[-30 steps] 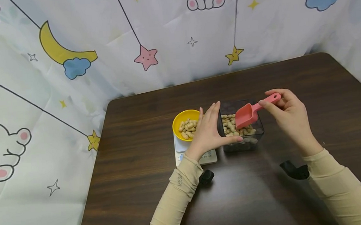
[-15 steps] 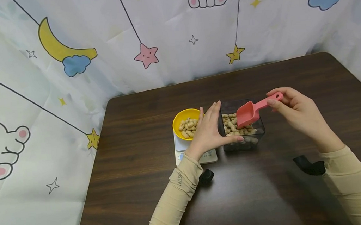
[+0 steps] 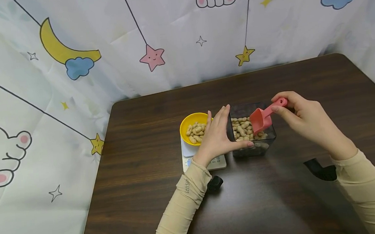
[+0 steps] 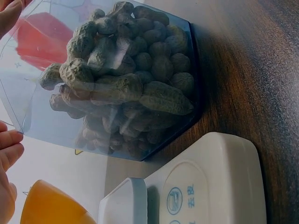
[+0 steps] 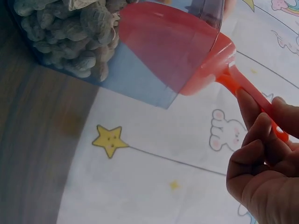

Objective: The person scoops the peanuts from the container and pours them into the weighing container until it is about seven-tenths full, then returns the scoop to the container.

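Observation:
A dark see-through plastic box (image 3: 254, 150) full of unshelled peanuts (image 4: 126, 79) stands on the table. My left hand (image 3: 216, 138) holds its near left corner, thumb along the front wall and fingers along the left side. My right hand (image 3: 306, 118) pinches the handle end of a pink scoop (image 3: 261, 120) between thumb and fingers. The scoop's blade dips inside the box, its tip at the peanuts, and shows through the wall in the right wrist view. Left of the box, a yellow bowl (image 3: 183, 126) holding several peanuts (image 3: 195, 132) sits on a white kitchen scale (image 3: 218, 163), partly hidden by my left hand.
The brown wooden table (image 3: 138, 165) extends around the box and scale. A white curtain (image 3: 180, 29) printed with stars, moons and bears hangs behind and to the left. Black wrist-camera mounts (image 3: 320, 169) stick out below both wrists.
My right hand first drew slightly right, then came back left, tilting the scoop more steeply and with its blade farther right in the box. The left hand and box have stayed put.

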`<action>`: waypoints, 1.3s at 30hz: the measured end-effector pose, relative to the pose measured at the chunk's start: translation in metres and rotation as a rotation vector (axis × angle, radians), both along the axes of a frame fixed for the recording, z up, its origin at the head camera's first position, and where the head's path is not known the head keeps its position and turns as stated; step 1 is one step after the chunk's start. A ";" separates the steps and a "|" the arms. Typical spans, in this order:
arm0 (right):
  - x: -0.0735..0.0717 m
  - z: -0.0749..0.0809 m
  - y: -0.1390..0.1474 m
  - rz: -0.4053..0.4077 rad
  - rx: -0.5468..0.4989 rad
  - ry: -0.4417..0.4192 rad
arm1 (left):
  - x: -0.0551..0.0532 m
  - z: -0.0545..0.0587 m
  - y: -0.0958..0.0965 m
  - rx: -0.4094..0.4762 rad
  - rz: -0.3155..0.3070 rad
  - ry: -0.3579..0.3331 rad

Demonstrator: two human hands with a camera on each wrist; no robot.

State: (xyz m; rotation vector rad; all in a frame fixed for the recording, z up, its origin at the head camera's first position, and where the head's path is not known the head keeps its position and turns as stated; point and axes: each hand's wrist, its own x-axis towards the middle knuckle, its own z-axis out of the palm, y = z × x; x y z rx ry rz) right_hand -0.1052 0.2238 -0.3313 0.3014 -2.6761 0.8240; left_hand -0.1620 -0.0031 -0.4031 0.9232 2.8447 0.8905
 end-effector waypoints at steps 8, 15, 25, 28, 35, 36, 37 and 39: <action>-0.001 0.000 0.001 0.007 -0.008 0.025 | -0.001 -0.001 0.001 -0.005 -0.003 -0.006; -0.002 -0.006 0.000 0.017 -0.031 -0.013 | -0.001 0.000 0.001 -0.006 0.000 -0.010; -0.006 -0.035 0.000 -0.035 -0.200 -0.103 | -0.001 0.000 0.000 0.000 -0.012 -0.021; -0.007 -0.040 -0.001 -0.054 -0.221 -0.060 | -0.001 0.000 -0.001 0.008 -0.013 -0.028; -0.007 -0.049 -0.008 -0.037 -0.150 0.168 | -0.002 -0.001 0.000 0.002 -0.017 -0.003; -0.007 -0.050 -0.008 -0.032 -0.144 0.178 | -0.002 -0.001 0.000 0.001 -0.017 -0.002; -0.007 -0.050 -0.009 -0.029 -0.140 0.179 | -0.002 -0.001 0.000 0.001 -0.017 -0.003; -0.007 -0.051 -0.009 -0.022 -0.139 0.160 | -0.002 -0.001 0.000 0.000 -0.016 -0.005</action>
